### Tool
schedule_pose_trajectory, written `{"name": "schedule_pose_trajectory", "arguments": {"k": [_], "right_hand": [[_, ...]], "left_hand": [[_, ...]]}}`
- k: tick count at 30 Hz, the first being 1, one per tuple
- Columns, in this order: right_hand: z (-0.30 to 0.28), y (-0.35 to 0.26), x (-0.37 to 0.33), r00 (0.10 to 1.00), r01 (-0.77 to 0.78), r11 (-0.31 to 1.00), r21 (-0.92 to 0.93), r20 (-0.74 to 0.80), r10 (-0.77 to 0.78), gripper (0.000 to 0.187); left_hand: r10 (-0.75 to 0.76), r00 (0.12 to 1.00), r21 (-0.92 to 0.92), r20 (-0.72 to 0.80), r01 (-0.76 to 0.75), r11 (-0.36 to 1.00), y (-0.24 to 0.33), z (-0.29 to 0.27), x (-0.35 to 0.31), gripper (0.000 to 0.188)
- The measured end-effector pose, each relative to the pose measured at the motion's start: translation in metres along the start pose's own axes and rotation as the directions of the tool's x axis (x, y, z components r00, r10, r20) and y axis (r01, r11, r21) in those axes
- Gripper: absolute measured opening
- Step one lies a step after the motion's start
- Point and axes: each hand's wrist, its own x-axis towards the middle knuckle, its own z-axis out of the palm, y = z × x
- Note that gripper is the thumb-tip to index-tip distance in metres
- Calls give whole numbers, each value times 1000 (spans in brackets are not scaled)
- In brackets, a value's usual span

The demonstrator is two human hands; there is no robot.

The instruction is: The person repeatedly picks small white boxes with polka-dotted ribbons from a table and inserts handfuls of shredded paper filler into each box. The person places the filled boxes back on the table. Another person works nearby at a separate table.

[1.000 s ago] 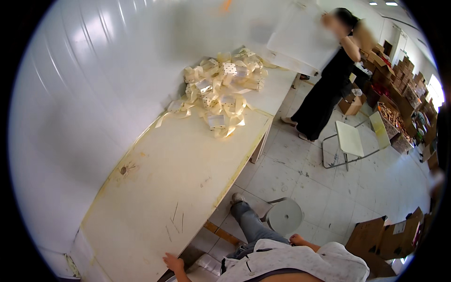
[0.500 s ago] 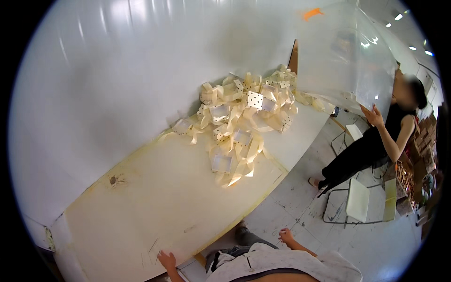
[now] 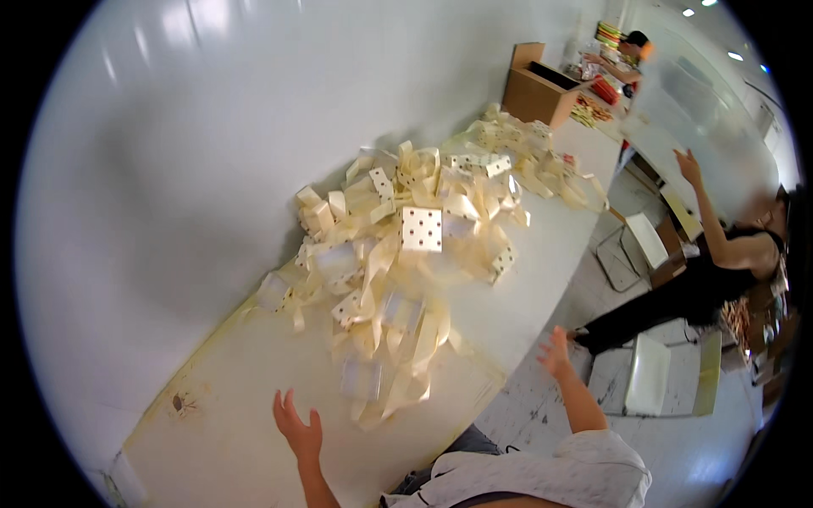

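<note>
A heap of small cream boxes with dark dots and tangled cream ribbons (image 3: 430,337) spreads over the pale table (image 3: 254,427). One dotted box (image 3: 422,230) stands out near the heap's middle, and a box with a clear window (image 3: 362,378) lies at its near edge. My left hand (image 3: 297,427) is over the table left of that windowed box, empty, with fingers spread. Past the table's right edge, my right hand (image 3: 555,353) is raised above the floor, its fingers apart and nothing in it. Neither hand touches the heap.
An open cardboard box (image 3: 542,91) stands at the table's far end. Beyond it, another person (image 3: 627,63) works. On the right, a co-worker in black (image 3: 677,284) stands by a large clear plastic bag (image 3: 699,110). White folding chairs (image 3: 648,372) occupy the floor nearby.
Both my hands have risen and moved forward. The clear bag has swung right with the co-worker, whose raised hand now shows, uncovering the cardboard box. The heap appears lower and nearer in view.
</note>
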Motion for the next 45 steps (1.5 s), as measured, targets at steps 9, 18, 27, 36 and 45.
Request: {"name": "schedule_pose_trajectory", "arguments": {"k": [9,18,27,36,45], "right_hand": [[65,-215,320,946,319,942,-103,-21,-323,74],[237,-270,434,829,-16,989,146,555,-68,56],[297,-251,429,799,465,883,-61,458,-389,54],[312,-235,373,713,598,801,-32,479,-513,52],[339,-230,294,626,452,881,143,652,-427,50]], "left_hand": [[624,779,12,61,-626,780,226,76,255,40],[639,671,105,377,-716,690,383,283,423,50],[719,596,176,357,-799,575,326,321,410,26],[679,679,189,280,-732,654,301,286,344,34],[383,873,-244,304,-317,917,280,279,348,37]]}}
